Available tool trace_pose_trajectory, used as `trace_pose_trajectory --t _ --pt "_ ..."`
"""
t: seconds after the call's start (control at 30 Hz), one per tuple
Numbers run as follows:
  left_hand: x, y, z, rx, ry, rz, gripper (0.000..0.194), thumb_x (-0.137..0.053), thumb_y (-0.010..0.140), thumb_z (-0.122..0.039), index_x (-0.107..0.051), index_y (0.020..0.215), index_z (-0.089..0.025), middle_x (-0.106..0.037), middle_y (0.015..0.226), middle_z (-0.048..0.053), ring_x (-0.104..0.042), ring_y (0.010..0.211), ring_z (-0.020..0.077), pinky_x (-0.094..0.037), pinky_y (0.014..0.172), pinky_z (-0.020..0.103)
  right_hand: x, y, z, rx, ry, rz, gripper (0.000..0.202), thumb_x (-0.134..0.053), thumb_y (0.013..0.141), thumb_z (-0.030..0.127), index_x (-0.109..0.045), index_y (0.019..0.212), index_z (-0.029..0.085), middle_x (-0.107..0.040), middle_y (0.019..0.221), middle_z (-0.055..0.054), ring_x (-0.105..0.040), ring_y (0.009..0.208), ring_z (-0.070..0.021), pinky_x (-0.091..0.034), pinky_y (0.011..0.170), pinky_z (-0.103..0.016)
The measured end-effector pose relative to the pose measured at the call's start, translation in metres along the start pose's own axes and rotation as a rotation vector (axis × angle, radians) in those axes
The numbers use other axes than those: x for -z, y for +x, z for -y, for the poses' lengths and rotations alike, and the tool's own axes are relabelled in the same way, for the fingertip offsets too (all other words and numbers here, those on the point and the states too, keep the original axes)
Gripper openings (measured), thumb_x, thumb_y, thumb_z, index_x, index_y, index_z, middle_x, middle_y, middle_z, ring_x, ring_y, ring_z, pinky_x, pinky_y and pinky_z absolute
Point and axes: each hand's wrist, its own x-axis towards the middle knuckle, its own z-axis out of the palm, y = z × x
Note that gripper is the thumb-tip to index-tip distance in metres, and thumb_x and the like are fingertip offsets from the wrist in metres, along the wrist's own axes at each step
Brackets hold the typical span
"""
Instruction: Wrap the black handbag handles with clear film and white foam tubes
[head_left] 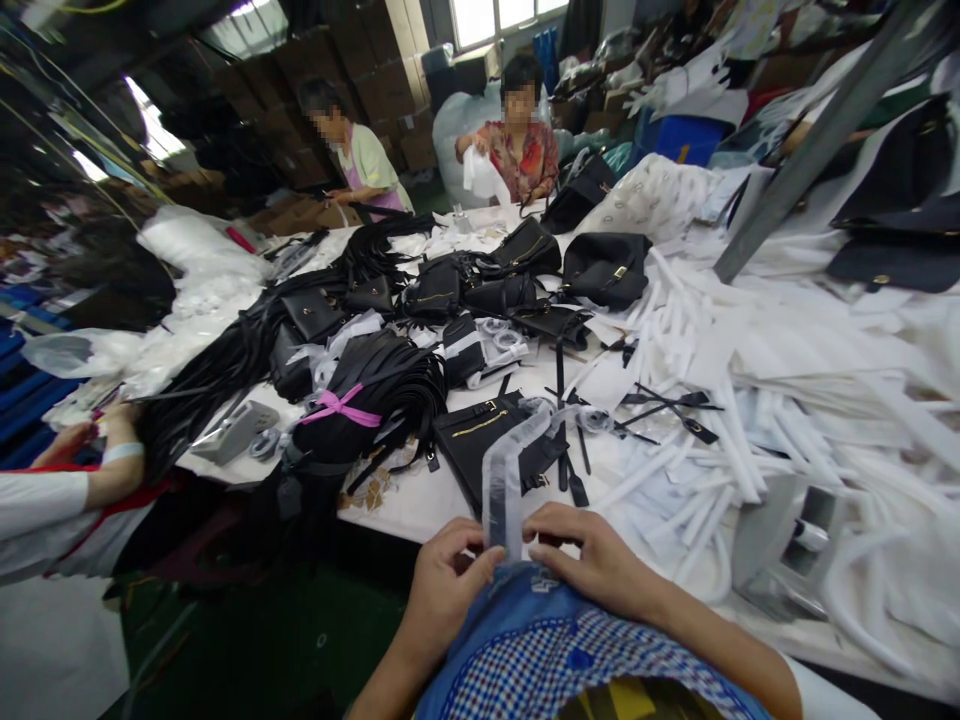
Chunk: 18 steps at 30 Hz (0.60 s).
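Note:
A translucent plastic strip (504, 470) stands up in front of me at the table's front edge and bends away to the right at its top. My left hand (454, 575) pinches its lower end between thumb and fingers. At the strip's lower right side my right hand (589, 550) has its thumb and fingers curled together at the edge. Behind the strip lies a black bag (480, 435) with a gold zip and buckles, partly covered by it. Black buckled straps (574, 480) rest just right of that bag.
Black strap bundles, one tied with a pink ribbon (341, 405), lie left of centre near a grey tape dispenser (234, 430). More black bags (606, 268) sit farther back. White strips (697, 480) heap up on the right, beneath a slanting metal post (810, 150). Co-workers stand across and at left.

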Motion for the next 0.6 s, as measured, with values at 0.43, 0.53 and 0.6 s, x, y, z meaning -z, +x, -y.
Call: trace_pose_trajectory --t 0.43,0.53,0.6 --pt "-0.006 0.0 0.024 0.038 -0.076 0.182 0.026 -0.063 0.08 -0.032 -0.068 0.101 -0.016 -0.064 0.092 0.007 -0.056 0.075 0.0144 -0.044 0.062 0.023 -0.023 -0.008 -0.02 -0.011 0.01 -0.109 0.017 -0.059 0.086 0.03 -0.073 0.087 0.02 -0.062 0.081 -0.005 -0.057 0.078 -0.0161 -0.044 0.07 -0.026" --pt "-0.005 -0.002 0.017 0.219 -0.348 0.207 0.028 -0.061 0.082 -0.038 -0.066 0.094 -0.013 -0.056 0.072 0.001 -0.044 0.058 0.0075 -0.033 0.051 0.018 -0.024 -0.012 -0.021 0.166 -0.166 -0.033 0.023 -0.05 0.09 0.022 -0.07 0.101 0.022 -0.064 0.086 -0.007 -0.058 0.079 -0.016 -0.045 0.07 -0.025" --pt "-0.007 -0.002 0.016 0.259 -0.384 0.15 0.028 -0.063 0.08 -0.039 -0.066 0.086 -0.012 -0.051 0.064 -0.002 -0.037 0.053 0.0056 -0.029 0.049 0.018 -0.023 -0.013 -0.019 0.233 -0.219 0.039 0.027 -0.047 0.091 0.02 -0.07 0.103 0.024 -0.065 0.088 -0.008 -0.058 0.081 -0.0166 -0.045 0.072 -0.027"
